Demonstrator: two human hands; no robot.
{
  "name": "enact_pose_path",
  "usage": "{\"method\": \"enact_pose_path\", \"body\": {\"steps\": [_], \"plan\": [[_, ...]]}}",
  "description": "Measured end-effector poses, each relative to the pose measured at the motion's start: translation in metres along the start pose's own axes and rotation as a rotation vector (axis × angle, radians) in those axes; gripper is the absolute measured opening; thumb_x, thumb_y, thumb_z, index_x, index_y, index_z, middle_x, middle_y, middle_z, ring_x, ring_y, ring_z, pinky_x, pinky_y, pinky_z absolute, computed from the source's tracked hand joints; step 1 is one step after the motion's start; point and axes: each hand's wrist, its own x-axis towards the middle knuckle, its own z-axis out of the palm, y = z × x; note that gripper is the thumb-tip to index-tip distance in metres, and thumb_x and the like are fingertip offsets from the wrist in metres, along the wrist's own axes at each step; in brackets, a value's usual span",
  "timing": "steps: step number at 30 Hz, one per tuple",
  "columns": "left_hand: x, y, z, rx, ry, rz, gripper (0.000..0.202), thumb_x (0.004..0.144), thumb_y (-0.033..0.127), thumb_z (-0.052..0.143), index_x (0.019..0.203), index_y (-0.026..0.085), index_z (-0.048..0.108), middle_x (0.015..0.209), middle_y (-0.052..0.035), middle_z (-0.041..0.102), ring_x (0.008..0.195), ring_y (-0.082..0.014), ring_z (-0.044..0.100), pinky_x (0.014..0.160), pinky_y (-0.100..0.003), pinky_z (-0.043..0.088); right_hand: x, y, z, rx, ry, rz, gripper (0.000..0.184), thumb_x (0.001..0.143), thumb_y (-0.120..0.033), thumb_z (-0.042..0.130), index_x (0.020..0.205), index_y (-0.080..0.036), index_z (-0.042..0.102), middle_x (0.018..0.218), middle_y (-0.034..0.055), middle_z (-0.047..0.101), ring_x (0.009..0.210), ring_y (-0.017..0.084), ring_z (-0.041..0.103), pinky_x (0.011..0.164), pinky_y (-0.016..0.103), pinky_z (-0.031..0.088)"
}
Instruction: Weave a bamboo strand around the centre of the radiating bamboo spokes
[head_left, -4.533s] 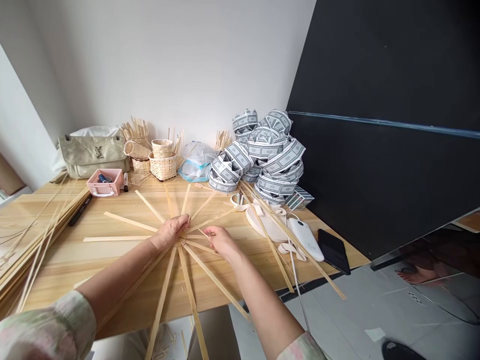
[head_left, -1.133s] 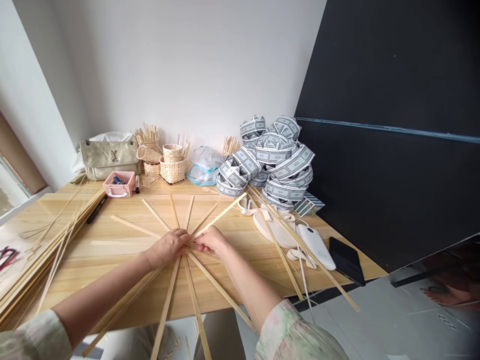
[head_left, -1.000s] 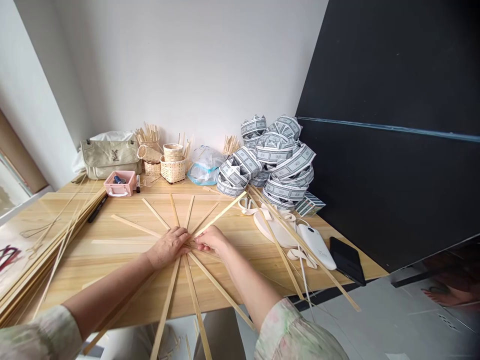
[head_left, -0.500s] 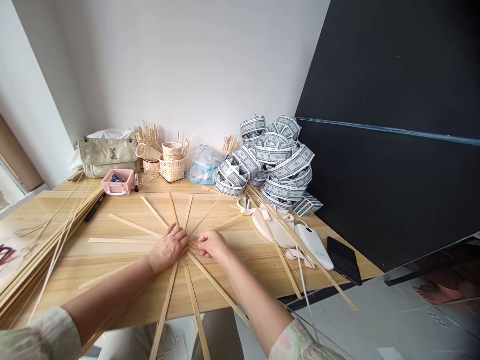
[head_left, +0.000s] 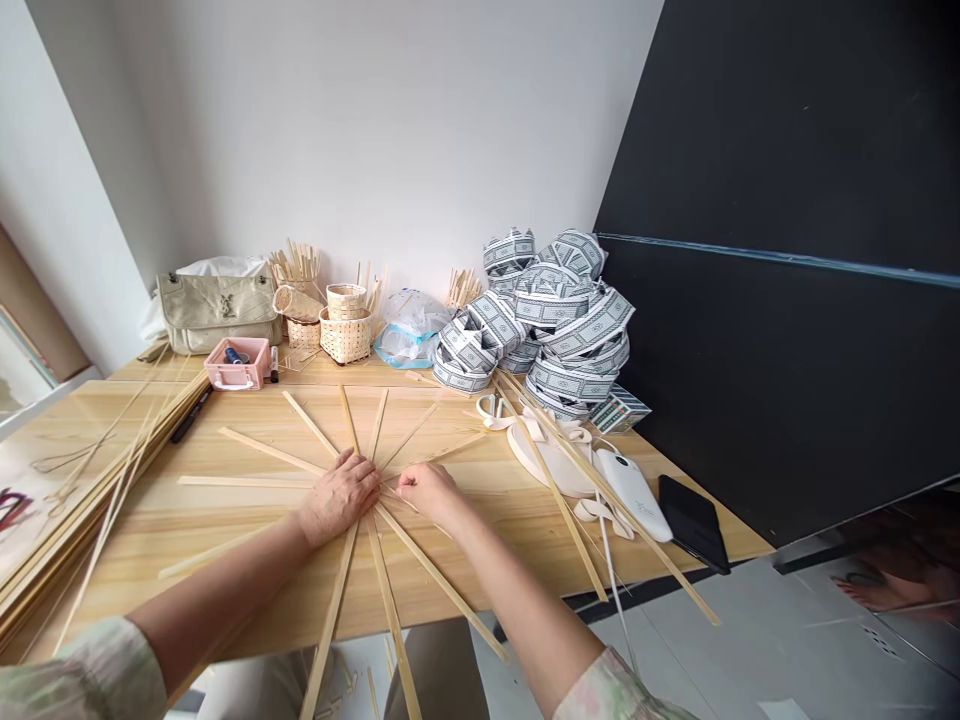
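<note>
Flat bamboo strips (head_left: 389, 605) lie crossed on the table, fanning out like spokes from one centre. Over that centre rests my left hand (head_left: 341, 494), its fingers bent together and holding the crossed strips down; the crossing itself is mostly hidden. Just right of it, my right hand (head_left: 426, 490) is closed in a pinch. A thin bamboo strand (head_left: 409, 505) runs from the centre and passes beneath this hand. The spokes reach towards the back of the table, out to the left, and over the front edge.
Long bamboo strips (head_left: 97, 480) are bundled at left. Small woven baskets (head_left: 345, 338), a pink box (head_left: 237, 365) and a beige bag (head_left: 217, 312) stand behind. Patterned grey bands (head_left: 555, 300) are piled back right, near a white device (head_left: 631, 490) and a black phone (head_left: 691, 520).
My right forearm has shifted slightly right and its fingers have turned a little, with more of the thin strand showing below. My left hand stays on the centre.
</note>
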Motion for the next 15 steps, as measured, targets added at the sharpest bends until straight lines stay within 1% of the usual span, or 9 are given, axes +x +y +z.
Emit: {"method": "enact_pose_path", "body": {"steps": [2,4,5,7,9,10,13,15], "plan": [[0.0,0.0,0.0,0.018,-0.007,0.012,0.017,0.085,0.019,0.037,0.079,0.016,0.053,0.076,-0.0034,0.054,0.078,-0.0168,0.048,0.081,-0.035,0.04,0.006,0.004,-0.007,-0.076,0.08,-0.048,0.017,0.073,-0.026,0.047,0.075,-0.022,0.063,0.081,0.0009,0.062,0.075,0.012,0.052,0.06,0.02,0.033],[0.0,0.001,0.002,0.024,-0.023,0.018,0.02,0.085,0.018,0.035,0.076,0.015,0.053,0.075,-0.0038,0.053,0.075,-0.0163,0.048,0.074,-0.031,0.043,0.014,0.007,-0.013,-0.173,0.158,-0.139,0.021,0.076,-0.021,0.042,0.085,-0.022,0.061,0.094,0.0016,0.061,0.088,0.013,0.051,0.069,0.02,0.033],[0.0,0.001,0.002,0.027,-0.023,0.018,0.02,0.086,0.018,0.035,0.076,0.015,0.053,0.075,-0.0039,0.053,0.074,-0.0161,0.048,0.073,-0.03,0.043,0.019,0.008,-0.016,-0.217,0.158,-0.179,0.023,0.077,-0.019,0.04,0.089,-0.023,0.06,0.097,0.0016,0.06,0.092,0.013,0.049,0.071,0.021,0.033],[0.001,0.0,0.003,0.04,-0.005,0.019,0.02,0.085,0.018,0.035,0.076,0.015,0.053,0.074,-0.0034,0.052,0.074,-0.0158,0.048,0.079,-0.032,0.041,0.027,0.009,-0.02,-0.273,0.107,-0.216,0.025,0.078,-0.018,0.038,0.092,-0.023,0.058,0.098,0.0019,0.06,0.094,0.015,0.05,0.073,0.023,0.033],[0.001,0.0,0.003,0.049,0.016,0.026,0.019,0.085,0.017,0.036,0.076,0.015,0.053,0.073,-0.0029,0.052,0.073,-0.0154,0.048,0.085,-0.035,0.038,0.035,0.008,-0.024,-0.301,0.046,-0.211,0.024,0.078,-0.02,0.039,0.09,-0.023,0.059,0.094,0.0034,0.062,0.09,0.016,0.052,0.071,0.025,0.035],[0.001,0.0,0.002,0.046,0.02,0.029,0.019,0.085,0.017,0.036,0.076,0.015,0.053,0.072,-0.0028,0.052,0.073,-0.0153,0.048,0.085,-0.035,0.037,0.038,0.007,-0.026,-0.314,0.019,-0.208,0.023,0.079,-0.021,0.039,0.089,-0.023,0.06,0.093,0.0045,0.062,0.089,0.017,0.053,0.071,0.026,0.035],[0.001,0.001,0.002,0.012,0.017,0.024,0.02,0.086,0.017,0.035,0.074,0.015,0.052,0.073,-0.0036,0.051,0.074,-0.0161,0.047,0.078,-0.032,0.041,0.044,0.0,-0.033,-0.342,-0.042,-0.183,0.023,0.079,-0.024,0.039,0.088,-0.02,0.06,0.097,0.0085,0.062,0.09,0.019,0.054,0.071,0.027,0.037],[0.001,0.001,0.002,-0.006,0.003,0.01,0.021,0.086,0.017,0.034,0.074,0.015,0.051,0.073,-0.0041,0.051,0.075,-0.0167,0.047,0.074,-0.03,0.042,0.046,-0.006,-0.039,-0.344,-0.083,-0.15,0.023,0.079,-0.021,0.04,0.091,-0.019,0.059,0.096,0.0096,0.062,0.089,0.018,0.056,0.07,0.026,0.038]]}}
